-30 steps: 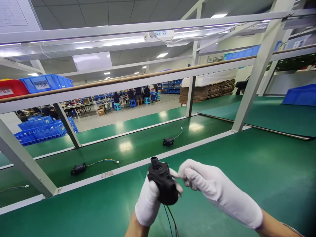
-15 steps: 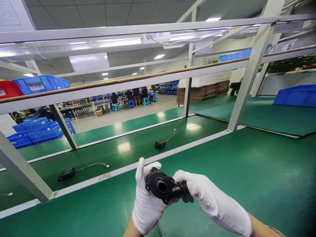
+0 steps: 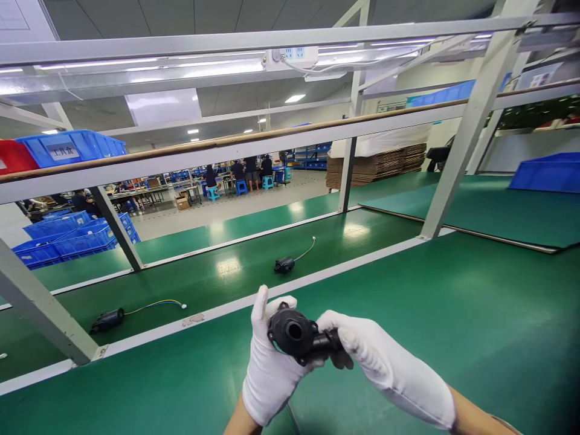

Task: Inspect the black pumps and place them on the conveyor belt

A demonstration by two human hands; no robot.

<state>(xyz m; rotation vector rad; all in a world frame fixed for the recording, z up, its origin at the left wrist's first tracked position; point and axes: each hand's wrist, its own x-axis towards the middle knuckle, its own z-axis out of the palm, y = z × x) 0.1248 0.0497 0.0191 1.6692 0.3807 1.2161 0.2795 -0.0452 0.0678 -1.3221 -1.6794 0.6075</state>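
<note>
In a white glove, my left hand (image 3: 270, 368) is closed round a small black pump (image 3: 290, 332) with a round housing, screw lugs and a hole in its face, which points up toward me. The left thumb stands up beside the housing. My right hand (image 3: 369, 356), gloved too, grips the pump's side pipe between thumb and fingers. Dark tips show below the right fingers; I cannot tell what they are. A thin cable (image 3: 292, 417) hangs below my left hand. Both hands are above the green work surface (image 3: 430, 314).
Beyond a white rail (image 3: 312, 279), two similar pumps with wires, one nearer (image 3: 107, 320) and one farther (image 3: 284, 264), lie on a green conveyor belt (image 3: 226, 248). Slanted posts (image 3: 469, 127) and a shelf with blue bins (image 3: 72, 148) frame the bench. People sit far behind.
The pumps on the belt have shifted left against the posts. My hands keep nearly the same hold on the pump. The view has shifted slightly.
</note>
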